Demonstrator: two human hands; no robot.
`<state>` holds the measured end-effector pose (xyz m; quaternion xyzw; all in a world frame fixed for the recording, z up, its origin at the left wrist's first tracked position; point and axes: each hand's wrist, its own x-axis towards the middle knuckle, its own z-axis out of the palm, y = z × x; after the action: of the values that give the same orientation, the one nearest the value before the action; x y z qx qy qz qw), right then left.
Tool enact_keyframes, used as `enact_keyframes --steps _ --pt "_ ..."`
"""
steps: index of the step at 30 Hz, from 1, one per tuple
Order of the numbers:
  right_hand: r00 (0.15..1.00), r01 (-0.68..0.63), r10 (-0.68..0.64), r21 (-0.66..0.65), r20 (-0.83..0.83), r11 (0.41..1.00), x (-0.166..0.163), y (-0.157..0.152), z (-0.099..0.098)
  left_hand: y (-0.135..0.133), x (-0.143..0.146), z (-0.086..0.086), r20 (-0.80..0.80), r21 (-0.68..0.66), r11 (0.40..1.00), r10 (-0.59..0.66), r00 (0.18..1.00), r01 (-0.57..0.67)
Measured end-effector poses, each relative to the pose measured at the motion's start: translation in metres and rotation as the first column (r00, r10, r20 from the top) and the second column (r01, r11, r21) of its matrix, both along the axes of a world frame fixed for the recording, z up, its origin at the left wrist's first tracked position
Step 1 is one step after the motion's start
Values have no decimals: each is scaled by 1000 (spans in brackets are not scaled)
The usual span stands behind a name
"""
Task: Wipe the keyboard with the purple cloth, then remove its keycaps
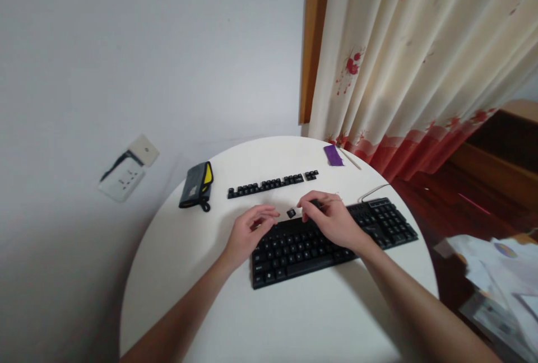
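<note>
A black keyboard (294, 256) lies at a slant on the round white table, its top row of keys not in place. My left hand (251, 231) hovers at its upper left corner, fingers loosely bent and apart, holding nothing. Over the upper middle of the keyboard, my right hand (330, 217) has its fingers curled round a small black piece that looks like a keycap (316, 204), mostly hidden by the fingers. One loose keycap (291, 213) rests on the table between the two hands. Beyond them runs a line of loose black keycaps (271, 185).
A grey pouch (194, 185) with a yellow inside lies at the table's left edge. Towards the back right are a purple cloth (333, 156) and a thin stick (350, 159). The keyboard's cable (374, 190) runs off the right edge. A wall and a curtain (378, 71) stand behind.
</note>
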<state>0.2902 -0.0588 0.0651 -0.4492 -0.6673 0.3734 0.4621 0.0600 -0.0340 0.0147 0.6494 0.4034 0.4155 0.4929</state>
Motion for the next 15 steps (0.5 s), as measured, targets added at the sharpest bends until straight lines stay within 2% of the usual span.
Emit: enact_keyframes --steps 5,8,15 --pt "997 -35 33 -33 -71 999 -21 -13 -24 -2 2 2 53 -54 994 -96 994 98" --pt "993 -17 10 -56 -117 998 -26 -20 -33 -3 2 1 55 -90 984 -147 988 151" --pt "982 0 -14 -73 -191 997 -29 -23 -43 -2 2 -2 74 -128 982 -131 989 140"
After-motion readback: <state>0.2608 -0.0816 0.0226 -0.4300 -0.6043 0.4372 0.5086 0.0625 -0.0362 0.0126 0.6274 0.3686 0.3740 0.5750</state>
